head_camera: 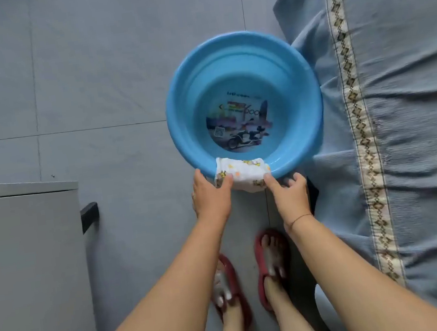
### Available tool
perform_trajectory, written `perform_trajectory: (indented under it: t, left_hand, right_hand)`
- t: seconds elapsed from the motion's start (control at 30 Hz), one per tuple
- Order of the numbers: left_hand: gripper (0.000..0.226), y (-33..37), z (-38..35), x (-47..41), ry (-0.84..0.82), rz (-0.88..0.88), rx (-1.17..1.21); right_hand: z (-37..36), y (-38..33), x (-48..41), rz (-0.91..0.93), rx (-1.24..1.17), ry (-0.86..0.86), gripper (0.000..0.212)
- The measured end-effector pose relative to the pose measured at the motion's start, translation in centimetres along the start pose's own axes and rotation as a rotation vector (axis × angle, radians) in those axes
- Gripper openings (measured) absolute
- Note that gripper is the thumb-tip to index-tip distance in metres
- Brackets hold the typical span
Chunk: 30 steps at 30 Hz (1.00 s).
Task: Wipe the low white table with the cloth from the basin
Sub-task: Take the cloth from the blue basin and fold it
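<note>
A round blue basin [181, 106] stands on the grey tiled floor, a printed picture on its bottom. A white cloth [243, 171] with small yellow prints hangs folded over the basin's near rim. My left hand [210, 194] pinches the cloth's left end, thumb on top. My right hand [287, 192] pinches the cloth's right lower corner between thumb and fingers, its other fingers curled by the rim. The low white table [27, 262] fills the lower left, its corner near the basin.
A bed with a blue-grey cover [405, 113] and a patterned band runs down the right side, touching the basin. My feet in red sandals [269, 267] stand just below the basin. A dark handle [89, 215] sticks out from the table's side.
</note>
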<state>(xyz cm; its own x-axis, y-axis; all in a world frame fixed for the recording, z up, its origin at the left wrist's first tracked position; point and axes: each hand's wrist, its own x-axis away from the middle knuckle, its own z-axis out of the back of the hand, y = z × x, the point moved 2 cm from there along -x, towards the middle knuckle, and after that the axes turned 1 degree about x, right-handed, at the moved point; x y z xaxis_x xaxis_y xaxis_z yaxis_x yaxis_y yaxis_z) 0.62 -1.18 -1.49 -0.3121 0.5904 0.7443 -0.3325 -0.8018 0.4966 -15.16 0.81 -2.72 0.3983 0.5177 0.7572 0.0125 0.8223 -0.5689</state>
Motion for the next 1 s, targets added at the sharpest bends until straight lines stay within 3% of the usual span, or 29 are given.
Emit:
perform_trajectory:
  t: [0.17, 0.27, 0.63, 0.83, 1.0]
  left_hand:
    - [0.056, -0.2, -1.7, -2.4, 0.006, 0.136, 0.302]
    - [0.050, -0.5, -2.2, -2.9, 0.010, 0.164, 0.318]
    - [0.029, 0.3, -0.3, -0.4, -0.061, 0.156, 0.210]
    - [0.012, 4.7, 3.6, 3.9, -0.094, -0.003, 0.275]
    - [0.017, 8.9, 8.9, 8.9, -0.089, -0.138, 0.340]
  right_hand:
    - [-1.7, 0.5, -2.1, -0.102, -0.152, -0.068, 0.055]
    - [-2.2, 1.0, -2.4, -0.119, -0.126, -0.102, 0.036]
    - [-1.0, 0.4, 0.4, -0.083, -0.202, -0.150, 0.005]
    - [0.2, -5.1, 4.4, 0.053, -0.152, -0.240, 0.009]
    - [0.8, -12.1, 9.7, 0.156, -0.170, -0.348, 0.018]
